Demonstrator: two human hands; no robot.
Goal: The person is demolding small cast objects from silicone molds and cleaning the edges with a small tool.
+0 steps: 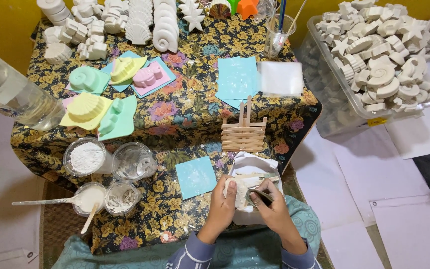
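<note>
The left hand (223,201) is curled shut around a small white plaster piece (238,194), thumb pressed flat along its top. The right hand (269,205) is pinched closed on a thin dark tool (260,195), which lies slantwise, its long axis running from the right fingers up and leftward so the tip meets the plaster piece. Which way the plaster piece itself points I cannot tell; the fingers cover most of it. Both hands sit over a white container (253,164) at the near edge of the table, just right of centre, with crumpled white paper inside.

Just left of the container lies a pale blue square tile (195,177). Beyond it stands a small wooden easel (244,130), upright, and behind that more blue sheets and a white square (280,78). To the left are clear cups (133,161) and a bowl of white powder (85,158), with a spoon (41,201) resting in another cup. Further back sit pastel moulds (88,109) in green, yellow and pink, and rows of white plaster castings (148,22).

The table wears a floral cloth (185,119) in yellow and dark tones. A clear plastic tub (334,114) heaped with white castings stands to the right on a pale floor, against a yellow wall (1,25).
</note>
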